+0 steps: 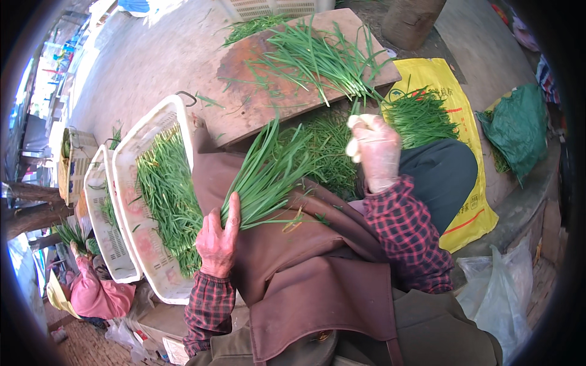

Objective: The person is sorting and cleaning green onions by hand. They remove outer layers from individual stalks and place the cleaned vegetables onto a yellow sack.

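A bunch of garlic chives (262, 177) lies across my lap on a brown apron (293, 250). My left hand (218, 239) holds the cut-end side of it, thumb and fingers closed around the stems. My right hand (377, 149), in a thin translucent glove with pale finger covers, is raised over my knee with its fingers curled. A bit of green shows by its fingertips, but what they hold, if anything, I cannot make out. Beyond that hand, a loose heap of chives (323, 61) lies on a worn wooden board (244, 110).
Left of me, a white plastic basket (131, 219) holds many chives, with another white crate (101, 189) beside it. More chives (421, 119) rest on a yellow sack (470, 201) at right. Scraps pile below the board. A person in pink (97, 287) sits at far left.
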Tool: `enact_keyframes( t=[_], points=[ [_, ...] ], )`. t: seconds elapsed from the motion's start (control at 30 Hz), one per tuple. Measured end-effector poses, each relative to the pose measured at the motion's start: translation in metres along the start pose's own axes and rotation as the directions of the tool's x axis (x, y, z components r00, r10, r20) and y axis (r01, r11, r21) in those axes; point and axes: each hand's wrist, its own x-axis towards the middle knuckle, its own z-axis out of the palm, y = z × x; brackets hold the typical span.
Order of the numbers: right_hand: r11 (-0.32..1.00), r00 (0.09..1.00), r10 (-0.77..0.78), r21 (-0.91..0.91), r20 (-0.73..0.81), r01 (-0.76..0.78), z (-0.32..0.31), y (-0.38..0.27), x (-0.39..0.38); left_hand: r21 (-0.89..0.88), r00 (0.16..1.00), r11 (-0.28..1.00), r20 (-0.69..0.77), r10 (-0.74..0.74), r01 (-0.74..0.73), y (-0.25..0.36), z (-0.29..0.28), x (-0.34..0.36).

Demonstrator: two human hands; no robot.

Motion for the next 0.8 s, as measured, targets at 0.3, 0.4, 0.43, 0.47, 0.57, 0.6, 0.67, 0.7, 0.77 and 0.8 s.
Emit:
enact_keyframes(
  t=[0.3,0.4,0.43,0.47,0.57,0.6,0.67,0.7,0.77,0.8],
  points=[
    [0.984,0.92,-0.144,-0.043,0.364,0.171,-0.015,0.012,-0.001,-0.059,0.992,0.997,-0.12,0.044,-0.051,-0.012,0.004,-0.02],
    [0.997,0.837,0.062,0.004,0.544,-0.076,0.002,-0.011,-0.01,-0.082,0.986,0.993,-0.147,0.074,-0.087,-0.01,0.006,-0.018],
    [0.978,0.76,0.205,-0.106,0.616,-0.178,0.006,-0.019,-0.009,-0.078,0.986,0.992,-0.145,0.083,-0.095,-0.009,0.004,-0.018],
    [0.967,0.711,0.247,-0.115,0.659,-0.229,0.013,-0.017,-0.008,-0.074,0.986,0.992,-0.142,0.092,-0.103,-0.009,0.003,-0.019],
    [0.945,0.621,0.307,-0.152,0.721,-0.291,0.024,-0.001,-0.008,-0.088,0.983,0.988,-0.144,0.114,-0.128,-0.006,0.0,-0.014],
    [0.949,0.62,0.294,-0.148,0.727,-0.277,0.027,0.002,-0.011,-0.091,0.982,0.987,-0.143,0.119,-0.133,-0.005,0.0,-0.013],
    [0.953,0.641,0.286,-0.143,0.713,-0.266,0.031,0.004,-0.017,-0.099,0.983,0.986,-0.141,0.12,-0.134,-0.005,0.0,-0.012],
    [0.962,0.67,0.262,-0.128,0.695,-0.243,0.033,0.005,-0.019,-0.103,0.984,0.986,-0.137,0.114,-0.129,-0.005,0.001,-0.013],
    [0.976,0.726,0.212,-0.1,0.655,-0.195,0.034,0.011,-0.023,-0.097,0.986,0.988,-0.13,0.106,-0.119,-0.004,0.002,-0.014],
    [0.984,0.765,0.146,-0.014,0.627,-0.176,0.038,0.014,-0.026,-0.088,0.987,0.989,-0.127,0.103,-0.115,-0.004,0.004,-0.015]
  ],
)
